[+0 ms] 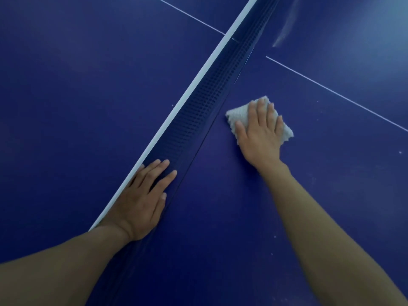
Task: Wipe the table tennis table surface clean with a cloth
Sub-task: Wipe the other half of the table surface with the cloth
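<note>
**Item under inspection.** The cloth point(239, 114) lies flat on the table point(66, 85), on the half to the right of the net point(198, 111). It is near the net's foot but not touching it. No table edge or corner is in view, so I place it by the net and by the white line point(331, 91), which crosses the table beyond the cloth. The cloth sits between the two, closer to the net.

**Hands.** The right hand point(260, 133) covers most of the cloth, fingers straight and slightly spread, palm down and pressing. Only the cloth's corners show round it. The left hand point(141, 195) rests flat against the net with fingers straight, gripping nothing. It is closer to me than the cloth and well apart from it.

**Governing relation.** The cloth is a folded pad whose wider span runs across the right fingers. It lies ahead and to the right of the left hand, and only the right hand touches it. Pale specks point(400, 152) are scattered on the surface to the right of the cloth, away from the net.

**Judgement.** I would sweep the cloth rightward from the net toward those specks. The left hand appears to be bracing the net clear of the stroke.
</note>
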